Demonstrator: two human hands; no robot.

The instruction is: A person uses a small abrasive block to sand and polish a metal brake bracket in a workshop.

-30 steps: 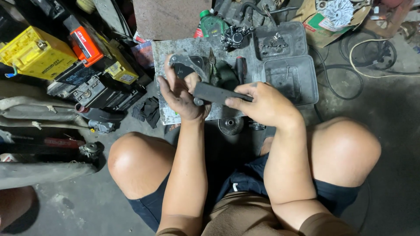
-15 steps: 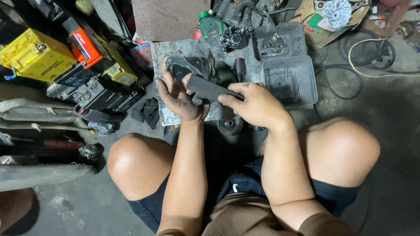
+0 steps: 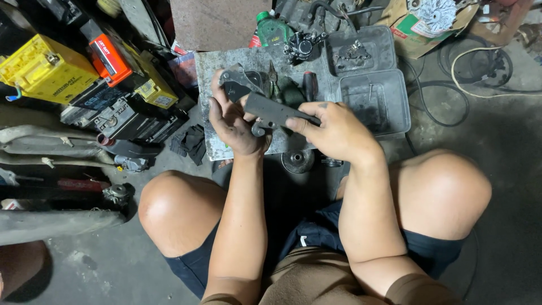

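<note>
I sit on the floor with both knees apart. A flat dark grey block, oblong and dusty, lies across both my hands in front of me. My right hand grips its right end with the thumb on top. My left hand cups its left end together with a small black metal part. Both hands hover over a worn grey metal plate on the floor.
Pliers and a screwdriver lie on the plate. A grey two-compartment tray sits to the right with small parts. Yellow and black batteries stack at left. A round metal disc lies near my shins. Cables coil at far right.
Both hands have shifted slightly left and up with the grey block, which has tilted a little; my grip on it is the same.
</note>
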